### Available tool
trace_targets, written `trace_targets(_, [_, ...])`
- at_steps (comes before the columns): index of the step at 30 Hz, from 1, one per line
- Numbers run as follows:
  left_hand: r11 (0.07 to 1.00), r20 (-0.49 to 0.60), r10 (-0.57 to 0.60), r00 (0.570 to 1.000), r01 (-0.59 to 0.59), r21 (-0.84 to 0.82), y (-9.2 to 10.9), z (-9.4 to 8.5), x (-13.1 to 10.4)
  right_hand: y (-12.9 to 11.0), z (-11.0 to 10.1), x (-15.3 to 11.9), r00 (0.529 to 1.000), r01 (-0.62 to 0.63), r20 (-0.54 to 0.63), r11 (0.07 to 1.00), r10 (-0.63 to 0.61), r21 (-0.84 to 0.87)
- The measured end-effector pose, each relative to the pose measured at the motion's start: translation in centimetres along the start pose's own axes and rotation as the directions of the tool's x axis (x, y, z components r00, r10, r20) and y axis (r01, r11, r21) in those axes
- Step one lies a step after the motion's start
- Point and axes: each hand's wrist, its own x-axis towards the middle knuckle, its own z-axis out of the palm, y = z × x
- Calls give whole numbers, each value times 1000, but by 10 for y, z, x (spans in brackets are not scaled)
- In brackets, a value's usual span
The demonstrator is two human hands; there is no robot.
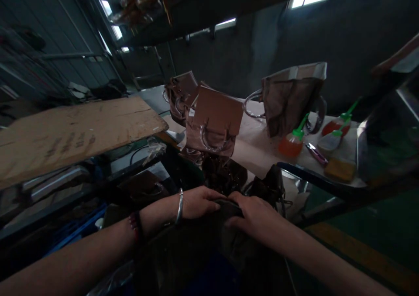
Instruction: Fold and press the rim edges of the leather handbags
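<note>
Low in the middle, my left hand (200,202), with a silver bangle at the wrist, has its fingers and thumb closed over the top edge of a dark bag (229,206). Close beside it, my right hand (253,211) pinches the same edge from the right. Shadow hides most of the bag's body below. Just beyond my fingers lie dark brown, shiny bags (224,171). Farther back, a brown handbag (209,139) with wrapped handles has a flat brown board (218,110) sticking up out of it.
A larger brown tote (291,95) stands on the table (253,154) at right. Near it are squeeze bottles with green nozzles (291,144), a pink-handled cutter (316,153) and a yellow sponge (340,169). A cardboard-topped surface (75,130) lies left. Another person's arm (397,56) shows far right.
</note>
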Motion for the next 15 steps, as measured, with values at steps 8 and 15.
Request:
trace_targets(8, [998, 44, -31, 999, 29, 55, 2, -9, 11, 19, -3, -15, 996, -85, -6, 991, 86, 101])
trace_targets(15, [993, 40, -120, 992, 120, -8, 14, -3, -2, 34, -11, -6, 982, 136, 98, 969, -159, 204])
